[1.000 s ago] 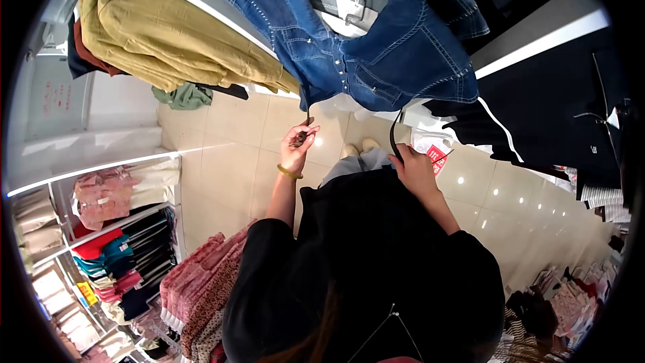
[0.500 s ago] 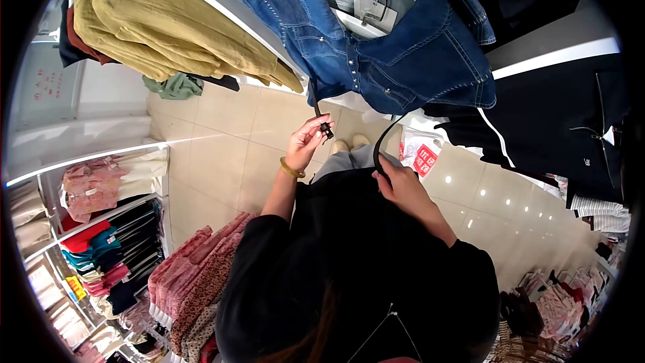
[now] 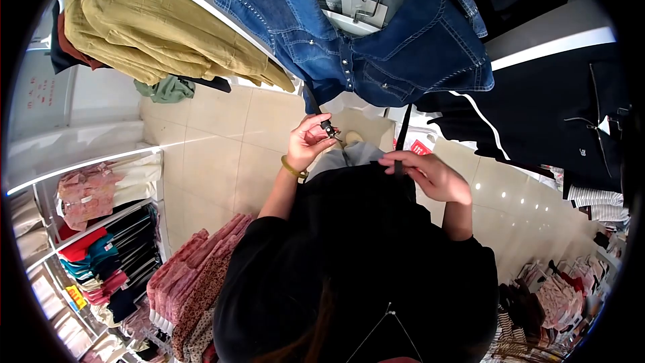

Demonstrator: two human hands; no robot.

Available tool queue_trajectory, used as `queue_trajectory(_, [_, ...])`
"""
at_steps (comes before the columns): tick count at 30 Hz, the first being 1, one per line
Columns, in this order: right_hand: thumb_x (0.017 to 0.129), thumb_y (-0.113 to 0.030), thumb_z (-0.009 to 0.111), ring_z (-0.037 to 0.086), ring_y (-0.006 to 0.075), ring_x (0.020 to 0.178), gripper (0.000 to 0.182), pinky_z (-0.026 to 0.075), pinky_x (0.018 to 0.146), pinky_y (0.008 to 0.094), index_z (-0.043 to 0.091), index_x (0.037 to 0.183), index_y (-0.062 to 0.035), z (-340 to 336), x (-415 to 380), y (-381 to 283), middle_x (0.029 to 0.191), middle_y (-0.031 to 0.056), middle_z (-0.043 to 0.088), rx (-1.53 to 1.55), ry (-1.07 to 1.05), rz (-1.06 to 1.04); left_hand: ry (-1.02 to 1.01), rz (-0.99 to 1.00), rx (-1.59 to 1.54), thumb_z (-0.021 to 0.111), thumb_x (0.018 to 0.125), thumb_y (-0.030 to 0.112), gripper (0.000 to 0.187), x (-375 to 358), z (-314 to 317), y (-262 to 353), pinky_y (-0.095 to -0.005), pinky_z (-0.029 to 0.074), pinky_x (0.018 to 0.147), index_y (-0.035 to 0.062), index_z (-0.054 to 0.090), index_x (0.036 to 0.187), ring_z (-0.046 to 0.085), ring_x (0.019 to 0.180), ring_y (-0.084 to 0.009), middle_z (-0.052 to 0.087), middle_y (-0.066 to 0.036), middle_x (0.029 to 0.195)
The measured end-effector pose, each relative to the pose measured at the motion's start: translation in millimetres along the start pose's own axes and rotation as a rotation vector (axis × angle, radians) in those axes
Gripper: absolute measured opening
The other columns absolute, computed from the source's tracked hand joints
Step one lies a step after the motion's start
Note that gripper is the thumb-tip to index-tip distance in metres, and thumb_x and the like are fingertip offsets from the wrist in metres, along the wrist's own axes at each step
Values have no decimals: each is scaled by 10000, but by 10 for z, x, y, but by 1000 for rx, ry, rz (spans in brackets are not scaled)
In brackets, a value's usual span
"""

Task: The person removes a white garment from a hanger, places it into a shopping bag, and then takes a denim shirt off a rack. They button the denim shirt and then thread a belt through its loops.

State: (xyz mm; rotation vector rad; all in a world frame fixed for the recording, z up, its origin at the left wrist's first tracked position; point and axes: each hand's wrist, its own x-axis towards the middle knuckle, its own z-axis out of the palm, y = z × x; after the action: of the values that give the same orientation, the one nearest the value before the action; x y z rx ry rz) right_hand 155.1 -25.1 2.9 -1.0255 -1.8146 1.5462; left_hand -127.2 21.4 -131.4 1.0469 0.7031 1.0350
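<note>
A blue denim jacket [image 3: 359, 60] hangs in front of me on a hanger [image 3: 368, 10]. My left hand [image 3: 309, 140], with a yellow bangle on the wrist, pinches the dark buckle [image 3: 327, 126] of a black belt just below the jacket's hem. On the other side, my right hand [image 3: 430, 173] has its fingers closed around the belt's black strap [image 3: 404, 128], which hangs from under the jacket. The belt's middle part is hidden behind the denim.
Mustard-coloured garments [image 3: 168, 27] hang at upper left and dark clothes [image 3: 537, 107] at right. Pink patterned garments [image 3: 191, 265] hang at lower left, near shelves of folded clothes [image 3: 101, 252]. Tiled floor [image 3: 215, 154] lies below. A red and white sign [image 3: 421, 146] shows behind the strap.
My right hand has moved right and turned, its fingers now lying across the strap, which hangs straighter. My left hand keeps the buckle. The view has shifted slightly.
</note>
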Motion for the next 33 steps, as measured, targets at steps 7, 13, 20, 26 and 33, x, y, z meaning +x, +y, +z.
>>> queue_trajectory(7, [708,-103,731,575,344,1014,295,484,801,353,663,985,-28,-104,115,-30,1196,208,529,-586,585,-22,37,45,-92,556,810,-129,441,-43,19,-13,-324,495,858,-41,450,1229,611,983,-248,524,-112,1157])
queue_trajectory(13, [703,-72,688,607,349,789,95,488,703,366,670,734,16,-285,119,543,837,202,622,-619,534,166,89,-39,-175,540,839,-96,381,-135,39,-64,-309,496,842,-43,459,1208,611,973,-246,524,-98,1143])
queue_trajectory(20, [605,-246,802,581,284,549,313,449,525,326,621,680,-1,-57,142,684,605,135,596,-562,215,237,125,-96,-251,534,839,-100,379,-189,79,-212,-313,494,851,-31,466,1205,601,969,-214,516,-86,1147])
queue_trajectory(26, [655,-203,769,618,274,640,248,471,567,307,645,786,-32,127,227,692,690,106,634,-243,123,55,137,-114,-351,515,858,-68,383,-200,101,-240,-327,485,885,-8,459,1233,569,1005,-194,508,-93,1175])
queue_trajectory(33, [722,-78,687,622,195,648,169,476,589,281,625,875,-40,201,250,404,704,51,631,-118,133,71,148,-125,-553,499,888,-15,420,-160,151,0,-287,466,903,13,405,1297,567,994,-186,527,-97,1147])
